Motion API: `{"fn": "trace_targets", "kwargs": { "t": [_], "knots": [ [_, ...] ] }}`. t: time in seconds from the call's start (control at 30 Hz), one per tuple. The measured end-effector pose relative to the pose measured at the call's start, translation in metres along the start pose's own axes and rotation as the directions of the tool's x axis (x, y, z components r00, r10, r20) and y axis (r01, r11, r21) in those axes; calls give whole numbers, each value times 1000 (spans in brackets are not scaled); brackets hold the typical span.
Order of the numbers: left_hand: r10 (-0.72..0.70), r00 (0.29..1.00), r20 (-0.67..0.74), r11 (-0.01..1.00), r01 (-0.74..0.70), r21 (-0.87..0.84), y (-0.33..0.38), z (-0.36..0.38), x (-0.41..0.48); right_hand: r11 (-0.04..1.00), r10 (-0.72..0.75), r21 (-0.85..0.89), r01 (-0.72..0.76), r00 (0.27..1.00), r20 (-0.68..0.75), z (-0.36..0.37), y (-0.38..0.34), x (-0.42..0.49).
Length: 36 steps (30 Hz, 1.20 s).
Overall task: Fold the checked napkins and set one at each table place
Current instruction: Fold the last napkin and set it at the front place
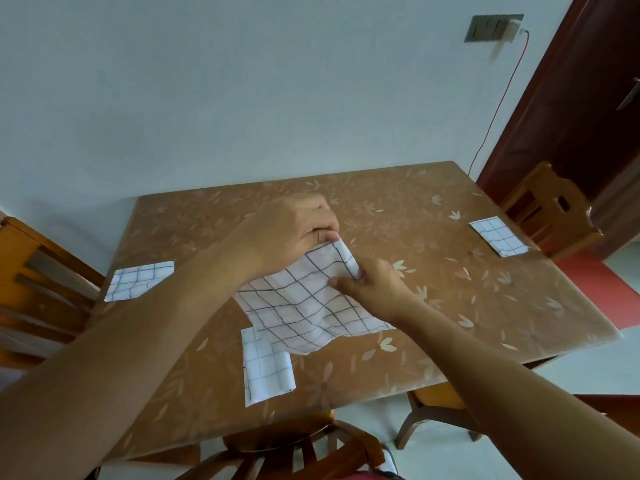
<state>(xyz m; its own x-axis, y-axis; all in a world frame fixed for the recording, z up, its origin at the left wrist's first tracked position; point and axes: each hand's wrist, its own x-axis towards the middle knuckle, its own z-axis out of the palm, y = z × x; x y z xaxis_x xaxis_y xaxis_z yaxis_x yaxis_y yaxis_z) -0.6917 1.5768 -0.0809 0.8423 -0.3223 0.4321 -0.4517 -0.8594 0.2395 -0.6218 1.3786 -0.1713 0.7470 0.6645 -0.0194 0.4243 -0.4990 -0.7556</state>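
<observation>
Head view: brown table point(450, 289) with a leaf-pattern cover, pushed against a pale wall. Both bare hands are over the table middle working one unfolded checked napkin point(304, 306). Left hand point(291, 233) has fingers curled shut, pinching the napkin's far top edge. Right hand point(374, 282) pinches the same raised edge just beside it, thumb and forefinger closed on the cloth at the corner. The top corner is lifted off the table between the two hands; the rest of the cloth drapes down rumpled and lies on the tabletop toward the near side.

Three folded napkins already lie flat on the table. Left folded napkin point(138, 280) sits at the left edge, by the left chair point(38, 292). Right folded napkin point(498, 236) sits at the right edge, in front of the right chair point(550, 206). Near folded napkin point(266, 368) sits at the near edge, above the near chair point(298, 445); its top corner is overlapped by the loose napkin's hanging edge.

Background: wall switch plate point(491, 28) at upper right with a red cable point(498, 102) running down behind the table, and a dark red door point(588, 98) at far right.
</observation>
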Motion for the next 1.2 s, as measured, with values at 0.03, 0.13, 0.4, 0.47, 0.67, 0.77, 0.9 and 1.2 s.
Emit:
{"fn": "trace_targets", "kwargs": {
  "t": [0.03,0.13,0.4,0.47,0.67,0.77,0.9,1.2],
  "knots": [
    [-26,1000,-3,1000,26,-10,1,-5,1,1000,-15,14,15,1000,7,0,-4,3],
    [-235,969,-72,969,227,-99,-1,-20,-7,990,-16,140,6,998,68,-9,-12,2],
    [-805,541,243,182,615,-767,-24,-12,-67,670,120,715,-200,979,162,-49,-16,-3],
    [-713,512,479,-130,575,-808,-26,11,-78,604,138,767,-215,977,165,-52,-12,-2],
    [-631,572,524,-214,520,-827,-25,49,-81,472,253,838,-275,952,170,-52,12,-4],
    [-713,550,436,-129,509,-851,-29,51,-73,444,264,841,-309,942,207,-52,18,-7],
    [-754,554,354,46,581,-812,-36,53,-71,563,343,775,-286,935,96,-41,27,-10],
    [-772,557,307,146,625,-767,-36,58,-69,618,369,746,-248,929,3,-36,28,-11]
  ]
}}
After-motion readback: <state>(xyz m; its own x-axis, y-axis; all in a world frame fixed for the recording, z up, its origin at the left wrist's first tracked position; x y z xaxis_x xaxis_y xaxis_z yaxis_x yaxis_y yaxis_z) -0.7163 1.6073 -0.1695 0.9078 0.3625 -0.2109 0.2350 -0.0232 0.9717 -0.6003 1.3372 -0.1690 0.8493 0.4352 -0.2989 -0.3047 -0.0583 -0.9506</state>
